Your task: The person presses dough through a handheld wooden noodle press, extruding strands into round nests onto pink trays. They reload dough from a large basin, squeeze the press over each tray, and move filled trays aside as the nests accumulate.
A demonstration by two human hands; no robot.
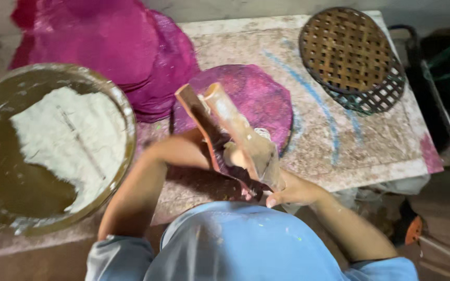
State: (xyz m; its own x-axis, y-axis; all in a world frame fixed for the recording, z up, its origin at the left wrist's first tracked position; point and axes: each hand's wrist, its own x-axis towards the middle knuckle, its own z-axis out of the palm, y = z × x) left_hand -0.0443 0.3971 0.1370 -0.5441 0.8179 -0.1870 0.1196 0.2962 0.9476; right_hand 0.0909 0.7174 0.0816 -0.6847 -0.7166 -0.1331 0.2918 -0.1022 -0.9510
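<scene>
My two hands hold a brown wooden two-board tool [241, 136] tilted up over the table's near edge. Its boards spread in a V, with dark magenta between them and a pale lump [234, 154] inside. My right hand [294, 191] grips the tool's lower right edge. My left hand [192, 141] reaches behind the left board and is mostly hidden by it. Just beyond the tool a round magenta sheet [259, 96] lies flat on the stained table [371, 151].
A large round bowl [126, 112] with brownish liquid and white paste stands at the left. A stack of magenta sheets [110, 41] lies at the back left. Stacked woven baskets [352, 52] sit at the back right corner. My light blue shirt fills the bottom.
</scene>
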